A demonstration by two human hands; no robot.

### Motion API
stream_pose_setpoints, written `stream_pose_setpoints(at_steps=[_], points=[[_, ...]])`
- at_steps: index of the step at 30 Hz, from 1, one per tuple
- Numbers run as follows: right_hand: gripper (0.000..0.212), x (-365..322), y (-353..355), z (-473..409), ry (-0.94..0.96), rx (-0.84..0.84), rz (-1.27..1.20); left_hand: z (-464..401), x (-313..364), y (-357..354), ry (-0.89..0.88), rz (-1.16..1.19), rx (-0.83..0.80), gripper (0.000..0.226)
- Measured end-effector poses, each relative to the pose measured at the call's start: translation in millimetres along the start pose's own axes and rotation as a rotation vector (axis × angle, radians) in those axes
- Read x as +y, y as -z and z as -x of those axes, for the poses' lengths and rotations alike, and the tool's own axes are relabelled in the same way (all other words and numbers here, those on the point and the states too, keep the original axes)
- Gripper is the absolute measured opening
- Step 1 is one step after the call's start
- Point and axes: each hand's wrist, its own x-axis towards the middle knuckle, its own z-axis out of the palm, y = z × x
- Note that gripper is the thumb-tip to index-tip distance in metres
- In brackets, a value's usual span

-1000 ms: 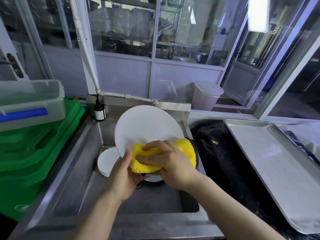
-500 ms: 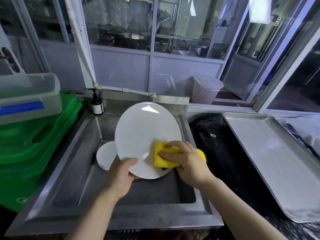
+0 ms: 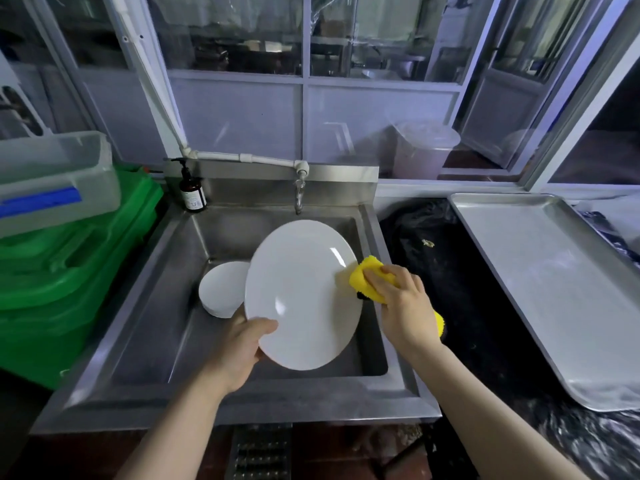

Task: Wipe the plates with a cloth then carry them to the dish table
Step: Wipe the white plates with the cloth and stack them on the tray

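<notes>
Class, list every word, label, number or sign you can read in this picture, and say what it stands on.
None can be read.
Brown pump bottle behind the steel sink: white label, print too small and blurred.
Clear plastic box: blue strip, no lettering visible.

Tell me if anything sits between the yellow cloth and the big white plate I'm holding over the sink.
Nothing visible does. The right hand presses the yellow cloth straight against the right edge of the big white plate, which the left hand grips at its lower left rim. The stack of smaller plates lies apart in the sink, behind and left.
</notes>
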Motion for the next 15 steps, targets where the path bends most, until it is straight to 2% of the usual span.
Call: stream_pose_setpoints(at_steps=[2,5,11,15], points=[[0.062,14.0,-4.0,4.1,-0.093,-0.049,0.031,0.3,-9.3,2.8,0.023,0.005,0.04,0.038],[0.058,34.8,-10.7,16.0,-0.131,-0.141,0.085,0.7,-22.8,7.2,0.075,-0.015,0.097,0.024],[0.066,62.7,-35.6,46.7,-0.131,-0.411,0.203,5.9,-38.7,3.4,0.124,-0.001,0.176,0.024],[0.068,70.5,-56.8,64.4,-0.118,-0.591,0.248,11.3,-45.6,0.4,0.098,0.02,0.214,0.026]])
